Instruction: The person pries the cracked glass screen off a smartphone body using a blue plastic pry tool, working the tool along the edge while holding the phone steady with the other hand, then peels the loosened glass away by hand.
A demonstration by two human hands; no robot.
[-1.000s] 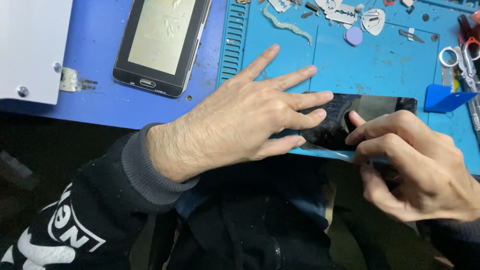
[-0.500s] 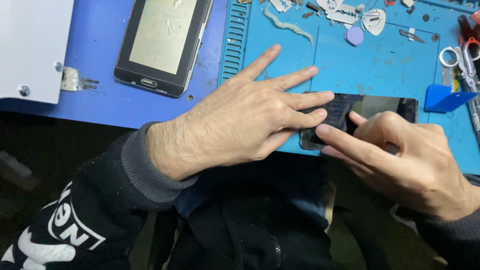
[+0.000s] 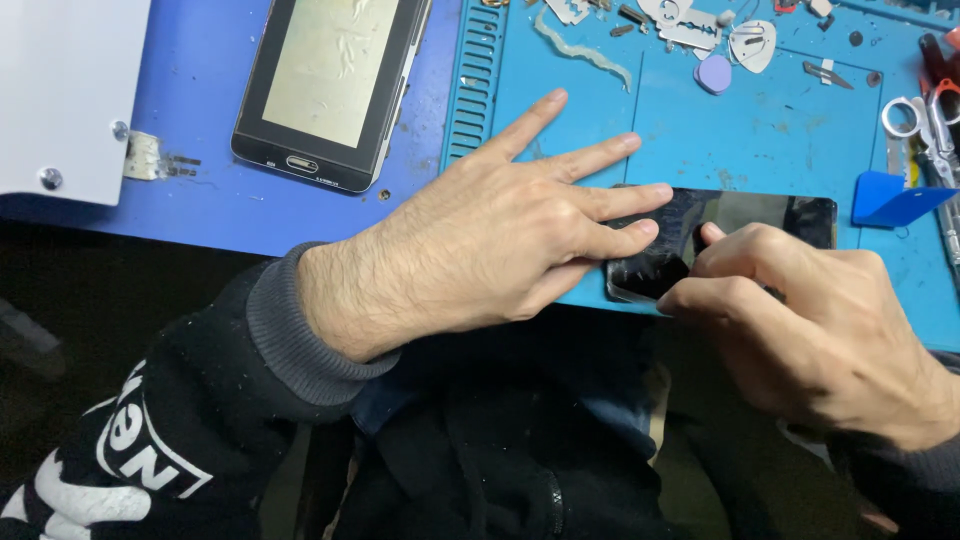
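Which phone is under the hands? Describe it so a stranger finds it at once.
Start at the light blue work mat and go to its near edge. There the left hand presses flat on a black phone while the right hand works its lower edge. Unlike the opened phone on the dark blue surface, its glass is dark and glossy.

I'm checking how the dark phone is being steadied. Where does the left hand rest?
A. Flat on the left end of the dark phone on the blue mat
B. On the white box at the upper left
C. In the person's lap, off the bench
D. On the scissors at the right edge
A: the left hand lies spread with its fingertips on the left end of the dark phone, which lies on the blue mat, while the right hand works at the phone's near edge.
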